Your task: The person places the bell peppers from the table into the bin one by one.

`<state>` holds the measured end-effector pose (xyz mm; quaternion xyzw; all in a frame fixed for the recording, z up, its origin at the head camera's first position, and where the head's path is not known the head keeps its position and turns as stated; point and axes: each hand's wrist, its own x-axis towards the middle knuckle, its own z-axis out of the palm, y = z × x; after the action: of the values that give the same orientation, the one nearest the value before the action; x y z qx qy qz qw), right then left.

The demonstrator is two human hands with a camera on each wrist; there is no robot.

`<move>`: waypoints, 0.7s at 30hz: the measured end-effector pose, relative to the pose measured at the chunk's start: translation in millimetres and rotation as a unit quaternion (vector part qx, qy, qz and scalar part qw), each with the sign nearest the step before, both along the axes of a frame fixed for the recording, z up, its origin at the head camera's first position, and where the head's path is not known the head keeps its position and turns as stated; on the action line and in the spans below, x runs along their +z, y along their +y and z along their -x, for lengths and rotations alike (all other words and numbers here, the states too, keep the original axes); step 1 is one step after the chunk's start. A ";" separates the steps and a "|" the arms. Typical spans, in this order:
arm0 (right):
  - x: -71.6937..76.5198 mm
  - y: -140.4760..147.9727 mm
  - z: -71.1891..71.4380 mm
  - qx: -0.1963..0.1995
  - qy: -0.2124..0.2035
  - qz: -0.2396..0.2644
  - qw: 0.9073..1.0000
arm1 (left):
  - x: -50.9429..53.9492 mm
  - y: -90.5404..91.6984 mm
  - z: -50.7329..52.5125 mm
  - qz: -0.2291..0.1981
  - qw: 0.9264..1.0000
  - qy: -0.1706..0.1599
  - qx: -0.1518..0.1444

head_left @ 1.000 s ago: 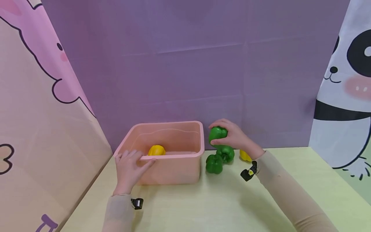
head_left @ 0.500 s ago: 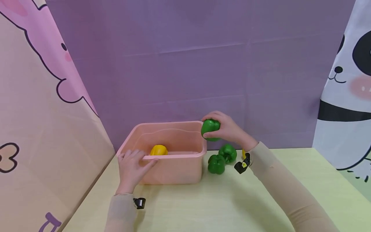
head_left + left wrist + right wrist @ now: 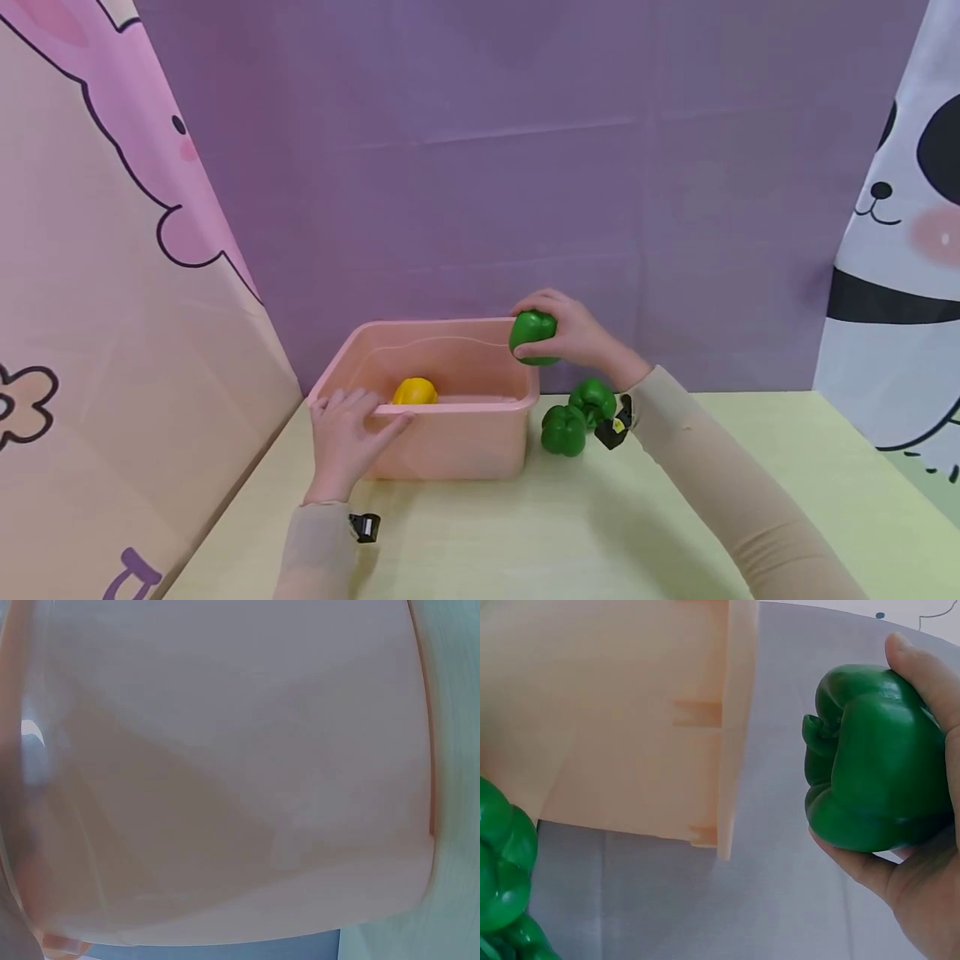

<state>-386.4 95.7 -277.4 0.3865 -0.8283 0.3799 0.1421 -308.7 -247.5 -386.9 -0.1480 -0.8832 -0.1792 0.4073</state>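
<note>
The right hand pinches a green pepper between thumb and fingers, above the tub's right rim and apart from it. Below that grip, two more peppers sit on the table, just beside the tub. Lower left of the grip, a yellow pepper lies inside; farther left, the left hand grips the near rim, fingers curled over it

Pale yellow-green bench, soft shadows across top. Directly on it: pink bin, upright, mouth up, toward back; just to its right, nearer green pepper and farther green pepper, close together, latter slightly behind and right.
</note>
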 end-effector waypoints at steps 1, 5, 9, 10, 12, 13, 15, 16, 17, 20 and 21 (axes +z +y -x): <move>-1.0 -1.2 1.4 0.001 -0.004 0.002 1.000 | 0.2 0.2 1.0 0.002 1.000 0.001 0.000; -5.1 -8.0 6.3 0.006 -0.016 0.001 1.000 | 0.5 0.9 2.6 0.004 1.000 0.004 0.002; -10.1 -17.2 8.8 0.011 -0.016 -0.003 1.000 | -1.7 0.3 1.7 0.003 1.000 0.004 0.004; -11.8 -19.3 9.8 0.012 -0.016 -0.004 1.000 | -2.3 0.1 1.4 0.003 1.000 0.004 0.004; -14.5 -23.5 11.7 0.012 -0.018 -0.006 1.000 | -3.1 -0.1 0.8 0.003 1.000 0.005 0.003; -15.9 -25.4 12.9 0.011 -0.021 -0.007 1.000 | -3.5 -0.4 0.6 0.002 1.000 0.005 0.003; -18.2 -28.8 15.6 0.009 -0.027 -0.008 1.000 | -3.6 -0.7 0.5 0.002 1.000 0.005 0.003; -19.1 -30.0 16.7 0.006 -0.030 -0.009 0.999 | -3.6 -0.9 0.7 0.002 1.000 0.004 0.003; -19.7 -31.1 17.8 0.004 -0.033 -0.009 0.999 | -3.2 -0.9 0.9 0.002 1.000 0.005 0.002; -20.8 -33.8 21.2 -0.001 -0.036 -0.006 0.999 | -1.4 -1.2 2.4 0.004 1.000 0.009 -0.001; -20.8 -34.7 22.3 -0.003 -0.036 -0.004 0.999 | -0.9 -1.6 3.4 0.006 1.000 0.012 -0.002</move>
<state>-408.7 61.1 -298.2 0.3712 -0.8355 0.3894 0.1119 -312.1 -249.1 -387.7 -0.1542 -0.8791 -0.1731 0.4164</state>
